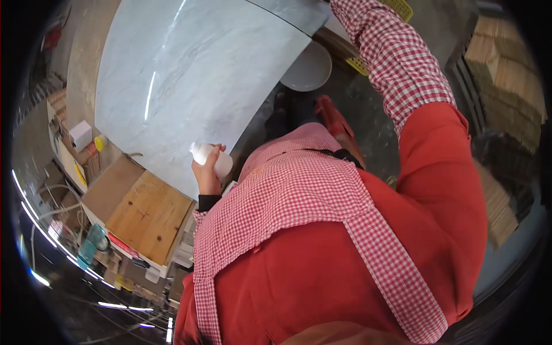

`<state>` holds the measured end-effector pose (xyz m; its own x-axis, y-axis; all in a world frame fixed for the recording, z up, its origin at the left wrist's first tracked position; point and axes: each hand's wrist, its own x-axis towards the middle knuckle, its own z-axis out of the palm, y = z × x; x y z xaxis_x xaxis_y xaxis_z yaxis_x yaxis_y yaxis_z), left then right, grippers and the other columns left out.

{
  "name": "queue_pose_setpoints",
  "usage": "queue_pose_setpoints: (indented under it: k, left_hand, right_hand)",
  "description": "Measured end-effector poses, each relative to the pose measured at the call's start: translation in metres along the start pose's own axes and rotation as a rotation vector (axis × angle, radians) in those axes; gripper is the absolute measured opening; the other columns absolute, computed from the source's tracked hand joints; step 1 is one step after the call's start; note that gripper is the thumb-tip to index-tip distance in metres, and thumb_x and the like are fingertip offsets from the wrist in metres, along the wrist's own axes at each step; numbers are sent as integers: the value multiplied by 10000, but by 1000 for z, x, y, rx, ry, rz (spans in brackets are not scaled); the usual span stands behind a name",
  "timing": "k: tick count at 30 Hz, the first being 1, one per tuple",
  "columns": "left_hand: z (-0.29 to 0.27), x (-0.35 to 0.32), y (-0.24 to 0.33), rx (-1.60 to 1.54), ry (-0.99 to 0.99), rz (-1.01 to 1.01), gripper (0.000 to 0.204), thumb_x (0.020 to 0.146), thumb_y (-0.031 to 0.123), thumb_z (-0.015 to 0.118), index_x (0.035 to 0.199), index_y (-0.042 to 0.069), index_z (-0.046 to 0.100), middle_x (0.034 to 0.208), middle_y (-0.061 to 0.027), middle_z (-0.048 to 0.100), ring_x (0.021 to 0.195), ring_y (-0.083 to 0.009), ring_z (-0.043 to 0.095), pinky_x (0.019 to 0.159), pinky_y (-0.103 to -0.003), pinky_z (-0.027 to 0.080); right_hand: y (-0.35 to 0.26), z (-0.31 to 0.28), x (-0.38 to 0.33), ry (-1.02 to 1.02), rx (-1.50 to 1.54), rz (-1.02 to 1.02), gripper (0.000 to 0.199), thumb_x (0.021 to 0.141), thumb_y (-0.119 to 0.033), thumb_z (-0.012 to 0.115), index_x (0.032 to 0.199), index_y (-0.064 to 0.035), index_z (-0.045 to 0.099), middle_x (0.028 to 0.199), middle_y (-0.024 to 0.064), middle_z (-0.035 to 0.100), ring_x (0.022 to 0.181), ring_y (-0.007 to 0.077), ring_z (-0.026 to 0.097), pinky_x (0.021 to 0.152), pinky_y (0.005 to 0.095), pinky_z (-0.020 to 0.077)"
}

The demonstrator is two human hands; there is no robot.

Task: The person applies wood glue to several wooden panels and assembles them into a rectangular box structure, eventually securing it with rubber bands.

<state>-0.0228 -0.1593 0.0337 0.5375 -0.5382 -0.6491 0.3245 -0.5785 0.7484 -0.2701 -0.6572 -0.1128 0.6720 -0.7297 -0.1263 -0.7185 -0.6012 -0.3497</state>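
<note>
My left hand [208, 177] is wrapped round a small white plastic bottle [223, 164], its narrow neck tilted up and to the left. Bottle and hand are beside the near right edge of a large pale, shiny worktop [172, 80]. Stretching far up and to the right, my right arm wears a red-and-white checked sleeve cover [402, 57]. That arm runs out at the top edge of the head view, so the right hand and anything in it are hidden.
Left of me is a wooden board [146, 215] among boxes and small tools, with a teal bottle [91, 244] nearby. A round pale basin [310, 68] stands beyond the worktop's right edge. Stacked wood slats [506, 75] and a yellow basket [401, 8] lie to the right.
</note>
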Motion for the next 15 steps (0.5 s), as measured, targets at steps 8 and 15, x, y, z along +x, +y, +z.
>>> queue_pose_setpoints:
  k: [8, 15]
  left_hand:
    - [12, 42, 33, 153, -310, 164, 218, 857, 89, 710, 1030, -21, 636, 1020, -130, 697, 983, -225, 665, 882, -369, 508]
    - [75, 56, 53, 343, -568, 255, 259, 838, 92, 738, 1057, -3, 635, 1030, -101, 704, 985, -189, 662, 871, -338, 513]
  right_hand:
    - [5, -53, -193, 343, 155, 434, 483, 837, -445, 705, 1090, -34, 694, 1010, 256, 701, 967, 400, 678, 848, 464, 532]
    - [-65, 27, -555, 339, 249, 926, 325, 942, -328, 616, 891, -7, 622, 878, 242, 656, 850, 461, 616, 727, 500, 487]
